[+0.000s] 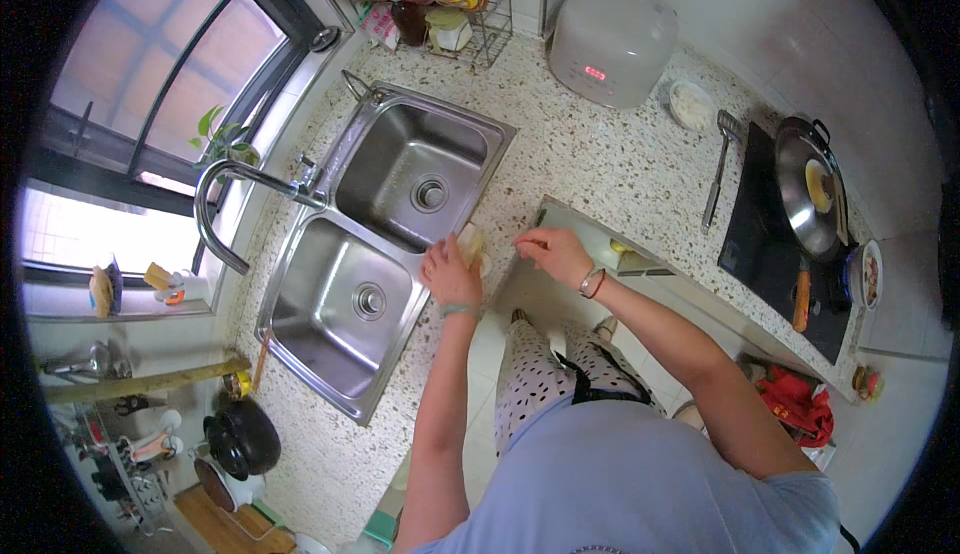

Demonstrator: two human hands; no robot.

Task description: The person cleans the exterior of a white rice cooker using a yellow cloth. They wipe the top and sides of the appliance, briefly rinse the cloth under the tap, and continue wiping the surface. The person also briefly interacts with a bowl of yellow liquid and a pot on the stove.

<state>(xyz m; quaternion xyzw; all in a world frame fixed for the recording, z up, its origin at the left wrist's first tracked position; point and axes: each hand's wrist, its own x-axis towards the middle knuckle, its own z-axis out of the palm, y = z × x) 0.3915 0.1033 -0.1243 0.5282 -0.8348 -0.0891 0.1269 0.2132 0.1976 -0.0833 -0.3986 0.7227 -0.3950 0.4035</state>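
Note:
My left hand [452,276] is at the counter's front edge, beside the double steel sink [420,252]. Its fingers are bent against a small pale, yellowish-white thing [474,246], whose kind I cannot make out; part of it is hidden by the hand. To the right, my right hand [556,256] hovers in front of the counter, over the gap by the open cabinet [600,242]. Its thumb and fingers are pinched together, and whatever may be between them is too small to tell. A bracelet circles the right wrist.
A curved faucet [205,216] arches over the sink. At the back stand a spice rack [492,14] and a rice cooker [612,44]. Right of them are a small bowl [692,104], a slotted turner [718,169] and a wok [806,199] on the black stove [750,244].

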